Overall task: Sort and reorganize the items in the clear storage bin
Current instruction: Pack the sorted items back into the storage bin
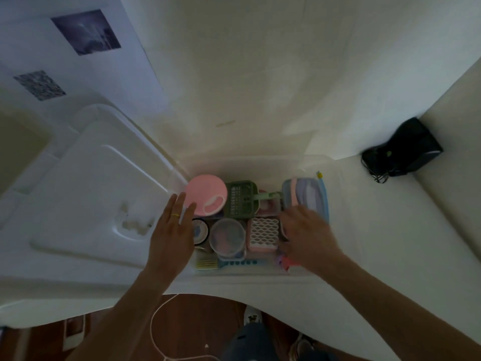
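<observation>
White table [364,230] under dim light – the clear storage bin [307,162], crammed, sits mid-table; left hand [173,230] flat, fingers straight beside the pink round lid [205,194]; right hand [307,230], blurred, grasp unclear – hasty reaching could topple the upright stacked containers [305,194].

Left hand [173,227] flat, fingers straight; right hand [307,231] blurred, fingers unclear.
</observation>
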Demonstrator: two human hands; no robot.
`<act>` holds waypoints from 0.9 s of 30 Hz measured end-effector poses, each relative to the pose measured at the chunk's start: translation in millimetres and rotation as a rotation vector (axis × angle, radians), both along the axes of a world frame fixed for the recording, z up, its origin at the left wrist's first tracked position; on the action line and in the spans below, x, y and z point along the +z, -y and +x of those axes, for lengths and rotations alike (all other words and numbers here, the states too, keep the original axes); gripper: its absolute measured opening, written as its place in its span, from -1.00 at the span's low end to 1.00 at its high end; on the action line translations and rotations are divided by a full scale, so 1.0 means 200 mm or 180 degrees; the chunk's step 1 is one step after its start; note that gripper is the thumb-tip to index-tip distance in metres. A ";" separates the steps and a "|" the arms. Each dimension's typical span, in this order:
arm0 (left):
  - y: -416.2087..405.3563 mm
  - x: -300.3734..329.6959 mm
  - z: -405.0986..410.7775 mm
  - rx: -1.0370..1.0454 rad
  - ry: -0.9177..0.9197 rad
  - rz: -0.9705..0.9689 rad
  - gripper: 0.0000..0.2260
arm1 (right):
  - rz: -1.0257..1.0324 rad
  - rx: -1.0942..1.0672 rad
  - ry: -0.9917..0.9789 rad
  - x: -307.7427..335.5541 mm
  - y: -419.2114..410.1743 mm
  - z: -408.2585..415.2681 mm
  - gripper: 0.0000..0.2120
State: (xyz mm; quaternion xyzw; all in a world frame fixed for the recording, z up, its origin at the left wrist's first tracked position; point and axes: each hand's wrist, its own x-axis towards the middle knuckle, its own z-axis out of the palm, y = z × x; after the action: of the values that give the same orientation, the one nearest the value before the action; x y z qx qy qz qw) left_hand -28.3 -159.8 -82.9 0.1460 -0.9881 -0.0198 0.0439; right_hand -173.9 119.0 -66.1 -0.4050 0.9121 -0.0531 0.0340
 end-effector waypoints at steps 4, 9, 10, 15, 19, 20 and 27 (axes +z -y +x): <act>0.02 -0.02 0.04 0.0072 -0.0207 0.0088 -0.32 | 0.0922 0.0589 0.0315 -0.18 0.20 0.03 -0.50; 0.03 -0.02 0.04 0.0129 -0.0293 0.0396 -0.25 | 0.0997 0.0515 0.0159 -0.31 0.29 -0.02 -0.65; 0.03 -0.02 0.04 0.0132 -0.0283 0.0443 -0.25 | 0.0912 0.0504 0.0154 -0.33 0.29 -0.02 -0.64; 0.03 -0.02 0.04 0.0087 -0.0214 0.0450 -0.29 | 0.0732 0.0537 0.0254 -0.35 0.29 -0.02 -0.62; 0.03 -0.04 0.04 0.0034 -0.0093 0.0299 -0.42 | 0.0868 0.0411 0.0333 -0.29 0.29 -0.01 -0.53; 0.03 -0.04 0.04 0.0017 -0.0111 0.0250 -0.45 | 0.0793 0.0360 0.0322 -0.24 0.28 0.00 -0.49; 0.05 -0.06 0.10 0.0152 -0.0444 0.0500 -0.41 | -0.0470 -0.1059 -0.0787 0.04 -0.22 -0.15 -0.63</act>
State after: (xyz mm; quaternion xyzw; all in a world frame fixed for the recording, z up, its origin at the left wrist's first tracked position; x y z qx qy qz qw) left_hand -7.8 -169.2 -94.5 0.1708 -0.9743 -0.1063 0.1015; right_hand -203.0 162.1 -57.7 -0.2538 0.9572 -0.0746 -0.1171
